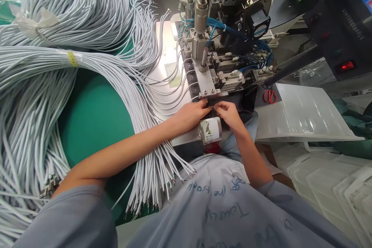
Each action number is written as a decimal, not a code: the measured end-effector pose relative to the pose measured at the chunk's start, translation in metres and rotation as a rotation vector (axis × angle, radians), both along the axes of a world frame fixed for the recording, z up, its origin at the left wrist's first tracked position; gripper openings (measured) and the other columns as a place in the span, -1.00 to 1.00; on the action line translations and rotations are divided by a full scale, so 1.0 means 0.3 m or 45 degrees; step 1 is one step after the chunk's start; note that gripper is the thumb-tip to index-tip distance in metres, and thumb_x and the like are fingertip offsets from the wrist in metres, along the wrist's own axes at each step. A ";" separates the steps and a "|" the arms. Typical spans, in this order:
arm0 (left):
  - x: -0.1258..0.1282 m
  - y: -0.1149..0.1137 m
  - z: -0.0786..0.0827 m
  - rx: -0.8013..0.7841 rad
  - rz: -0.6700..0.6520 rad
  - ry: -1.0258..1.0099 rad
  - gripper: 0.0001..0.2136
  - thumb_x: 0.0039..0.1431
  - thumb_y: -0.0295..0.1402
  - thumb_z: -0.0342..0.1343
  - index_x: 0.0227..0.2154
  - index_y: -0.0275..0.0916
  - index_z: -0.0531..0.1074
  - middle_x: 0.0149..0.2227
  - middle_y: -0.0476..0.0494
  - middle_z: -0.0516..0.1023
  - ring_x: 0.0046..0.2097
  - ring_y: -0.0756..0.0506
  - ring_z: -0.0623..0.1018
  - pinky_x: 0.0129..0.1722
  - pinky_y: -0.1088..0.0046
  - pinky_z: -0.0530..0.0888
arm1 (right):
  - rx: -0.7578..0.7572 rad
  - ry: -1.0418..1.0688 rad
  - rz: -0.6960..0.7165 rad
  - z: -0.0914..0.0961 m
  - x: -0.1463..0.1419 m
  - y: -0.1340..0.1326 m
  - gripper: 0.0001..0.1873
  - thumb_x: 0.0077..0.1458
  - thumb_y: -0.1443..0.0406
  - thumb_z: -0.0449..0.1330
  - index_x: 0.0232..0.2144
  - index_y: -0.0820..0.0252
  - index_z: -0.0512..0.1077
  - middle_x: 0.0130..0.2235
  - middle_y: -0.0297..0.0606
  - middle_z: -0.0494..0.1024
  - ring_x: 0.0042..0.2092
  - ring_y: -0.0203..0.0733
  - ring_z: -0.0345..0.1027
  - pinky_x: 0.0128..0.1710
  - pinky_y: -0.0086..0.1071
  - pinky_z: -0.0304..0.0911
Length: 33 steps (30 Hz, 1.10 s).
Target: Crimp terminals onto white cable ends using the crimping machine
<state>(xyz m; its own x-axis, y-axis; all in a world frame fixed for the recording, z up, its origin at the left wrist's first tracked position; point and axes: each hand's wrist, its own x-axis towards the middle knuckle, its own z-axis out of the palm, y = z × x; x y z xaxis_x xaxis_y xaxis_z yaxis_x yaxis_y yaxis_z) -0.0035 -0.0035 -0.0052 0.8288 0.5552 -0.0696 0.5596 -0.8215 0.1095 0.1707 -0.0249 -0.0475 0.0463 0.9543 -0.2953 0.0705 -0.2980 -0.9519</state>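
Note:
My left hand (198, 112) is closed at the front edge of the machine, its fingertips pinched together. Opposite it, my right hand (227, 111) pinches with thumb and forefinger. Between the fingertips is a small metal cable end (213, 107), mostly covered by my fingers. Just behind my hands is the machine's metal fixture (205, 81), into whose side several white cables (174, 102) run in a row. A clear roll with a white label (211, 130) lies right below my hands.
Large bundles of white cables (81, 4) cover the green mat (93, 104) at left. A loose cable fan (157, 170) hangs under my left forearm. Red scissors (270, 96) and a dark phone (248, 99) lie at right, near a white tray (305, 112). A control box (343, 35) overhangs.

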 end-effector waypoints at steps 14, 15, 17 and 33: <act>0.012 -0.008 0.034 0.034 -0.099 0.142 -0.69 0.16 -0.58 -0.14 -0.06 -0.44 0.34 -0.16 -0.33 0.39 -0.24 -0.12 0.52 -0.38 0.42 0.42 | -0.011 -0.005 -0.021 -0.020 -0.012 0.001 -0.80 -0.17 0.16 0.17 -0.55 0.17 0.31 -0.59 -0.39 0.32 -0.53 -0.32 0.21 -0.56 -0.44 0.10; 0.014 -0.011 0.040 0.038 -0.094 0.140 -0.70 0.16 -0.58 -0.13 -0.07 -0.43 0.35 -0.16 -0.32 0.39 -0.24 -0.13 0.52 -0.39 0.41 0.41 | -0.020 0.001 0.004 -0.023 -0.011 0.002 -0.79 -0.16 0.15 0.16 -0.55 0.17 0.30 -0.60 -0.40 0.30 -0.54 -0.33 0.19 -0.57 -0.44 0.08; 0.014 -0.016 0.050 0.058 -0.076 0.131 -0.73 0.16 -0.57 -0.11 -0.11 -0.42 0.38 -0.19 -0.31 0.41 -0.24 -0.13 0.52 -0.39 0.41 0.38 | -0.008 0.011 0.073 -0.030 -0.010 0.004 -0.77 -0.12 0.13 0.14 -0.57 0.16 0.26 -0.62 -0.43 0.24 -0.57 -0.36 0.10 -0.58 -0.44 0.02; -0.018 -0.018 0.079 0.042 0.414 0.232 -0.72 0.14 -0.63 -0.16 -0.19 -0.40 0.41 -0.32 -0.30 0.50 -0.31 -0.15 0.52 -0.49 0.43 0.20 | 0.227 -0.278 0.096 0.087 -0.126 -0.291 -0.76 0.04 0.15 0.11 -0.51 0.18 0.41 -0.56 -0.32 0.36 -0.50 -0.28 0.19 -0.48 -0.38 0.13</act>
